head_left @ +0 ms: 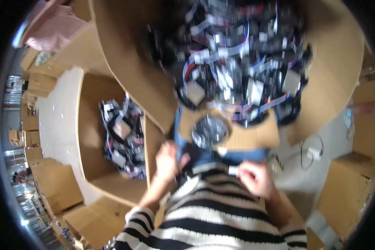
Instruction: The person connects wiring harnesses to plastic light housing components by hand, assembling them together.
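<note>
My left hand (167, 161) is beside the inner wall of the left carton, its thumb apart from the fingers and nothing seen in it. My right hand (256, 178) pinches a small white piece (233, 170), too blurred to name more exactly, in front of my striped sweater. Between and beyond the hands, a round black item in shiny clear wrap (209, 131) lies on a cardboard flap (254, 137) over my lap. Past it, a large open carton (337, 75) holds a heap of black bundles (225, 79) with ribbon-like cables and white pieces, smeared by motion.
A second open carton (91, 137) on the left holds similar black bundles (123, 139). More cardboard boxes (56, 185) stand at the far left and the right. A cable with a white block (314, 153) lies on the floor at right. Pink cloth (56, 31) is at upper left.
</note>
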{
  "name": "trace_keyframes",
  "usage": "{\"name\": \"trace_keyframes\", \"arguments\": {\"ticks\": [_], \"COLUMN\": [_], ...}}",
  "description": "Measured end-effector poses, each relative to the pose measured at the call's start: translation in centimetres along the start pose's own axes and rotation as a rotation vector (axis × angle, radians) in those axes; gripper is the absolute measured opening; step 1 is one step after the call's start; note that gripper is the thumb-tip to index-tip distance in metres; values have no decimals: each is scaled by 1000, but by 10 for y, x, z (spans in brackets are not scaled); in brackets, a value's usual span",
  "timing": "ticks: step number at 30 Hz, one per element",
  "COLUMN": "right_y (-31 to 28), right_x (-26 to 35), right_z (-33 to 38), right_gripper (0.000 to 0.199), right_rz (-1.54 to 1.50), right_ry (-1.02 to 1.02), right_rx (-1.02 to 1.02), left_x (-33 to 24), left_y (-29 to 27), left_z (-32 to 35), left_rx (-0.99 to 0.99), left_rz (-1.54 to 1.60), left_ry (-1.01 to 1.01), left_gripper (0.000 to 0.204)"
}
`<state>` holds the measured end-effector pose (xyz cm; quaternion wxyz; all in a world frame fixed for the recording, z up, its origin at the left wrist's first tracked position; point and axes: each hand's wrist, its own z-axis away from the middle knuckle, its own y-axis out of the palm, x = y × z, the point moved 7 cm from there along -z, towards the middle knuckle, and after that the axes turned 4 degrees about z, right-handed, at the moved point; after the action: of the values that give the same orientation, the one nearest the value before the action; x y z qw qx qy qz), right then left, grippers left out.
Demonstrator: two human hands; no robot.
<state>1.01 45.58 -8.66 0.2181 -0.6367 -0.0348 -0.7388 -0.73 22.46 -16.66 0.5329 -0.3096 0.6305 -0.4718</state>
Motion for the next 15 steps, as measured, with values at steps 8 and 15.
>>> {"name": "trace_keyframes", "arguments": {"ticks": [8, 15], "right_y": [12, 10], "right_x": [-17, -15], "right_z": [9, 6], "right_gripper": [12, 13], "right_rz": [29, 59], "right_ry": [110, 43], "right_rx": [10, -26], "left_x": [52, 35], "left_y": [87, 31], "left_z": [36, 19], "left_rx": [217, 521], "left_rz": [6, 724], "left_ry": [-53, -309], "left_gripper": [15, 25]}}
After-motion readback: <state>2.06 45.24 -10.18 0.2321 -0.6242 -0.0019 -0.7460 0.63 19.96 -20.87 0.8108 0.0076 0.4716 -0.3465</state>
